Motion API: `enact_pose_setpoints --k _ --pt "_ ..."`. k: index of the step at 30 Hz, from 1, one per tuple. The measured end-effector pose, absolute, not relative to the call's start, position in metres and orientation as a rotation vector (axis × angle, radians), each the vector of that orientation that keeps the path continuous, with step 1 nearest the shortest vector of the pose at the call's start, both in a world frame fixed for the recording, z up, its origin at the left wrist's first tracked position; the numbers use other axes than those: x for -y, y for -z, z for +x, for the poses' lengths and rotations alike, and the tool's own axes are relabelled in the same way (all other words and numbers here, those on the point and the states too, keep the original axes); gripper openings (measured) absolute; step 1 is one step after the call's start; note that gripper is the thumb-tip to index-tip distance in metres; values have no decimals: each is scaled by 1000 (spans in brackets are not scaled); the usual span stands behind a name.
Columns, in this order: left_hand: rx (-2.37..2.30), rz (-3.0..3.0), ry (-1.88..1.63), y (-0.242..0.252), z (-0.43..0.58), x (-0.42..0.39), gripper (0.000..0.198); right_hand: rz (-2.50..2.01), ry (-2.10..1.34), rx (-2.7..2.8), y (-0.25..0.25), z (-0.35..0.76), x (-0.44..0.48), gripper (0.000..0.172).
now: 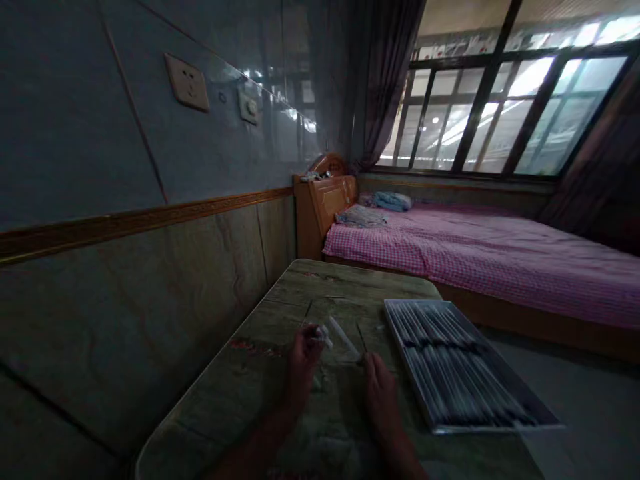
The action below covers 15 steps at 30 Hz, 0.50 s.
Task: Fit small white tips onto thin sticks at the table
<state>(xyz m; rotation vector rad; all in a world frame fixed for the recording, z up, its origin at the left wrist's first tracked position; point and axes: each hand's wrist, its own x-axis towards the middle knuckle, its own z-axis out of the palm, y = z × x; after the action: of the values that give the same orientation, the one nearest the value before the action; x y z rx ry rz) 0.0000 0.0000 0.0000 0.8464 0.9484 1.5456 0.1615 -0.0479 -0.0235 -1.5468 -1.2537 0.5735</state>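
My left hand (304, 352) is closed around a small crumpled whitish piece (323, 336), its kind blurred. A thin dark stick (307, 312) shows just beyond those fingers; whether they grip it I cannot tell. To the right, my right hand (379, 379) is closed with a thin dark stick (361, 337) pointing up and away from its fingertips. A narrow whitish translucent strip (344, 337) slants between the hands, its near end at the right fingertips. Whether it is held or lies on the table is unclear. Both hands are low over the table (320, 287).
Right of my right hand, a shallow clear-edged tray (453, 363) holds several slender items in rows, crossed by a dark band. It overhangs the table's right side. A tiled wall (215, 280) runs along the left. A bed (450, 250) stands beyond the table.
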Motion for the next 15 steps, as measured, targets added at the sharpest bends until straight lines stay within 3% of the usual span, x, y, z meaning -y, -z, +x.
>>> enact_pose_setpoints --k 4,8,13,15 --pt "-874 877 -1210 11 10 4 57 -1615 -511 1358 30 156 48 54" --pt "-809 641 -1282 13 10 -2 49 -1638 -465 1422 24 163 53 49" --pt "-813 317 -1374 3 -2 -12 16 -1537 -456 1462 16 176 60 42" --pt "-835 256 -1389 -2 -5 -14 12 -1523 -438 1503 17 176 60 39"
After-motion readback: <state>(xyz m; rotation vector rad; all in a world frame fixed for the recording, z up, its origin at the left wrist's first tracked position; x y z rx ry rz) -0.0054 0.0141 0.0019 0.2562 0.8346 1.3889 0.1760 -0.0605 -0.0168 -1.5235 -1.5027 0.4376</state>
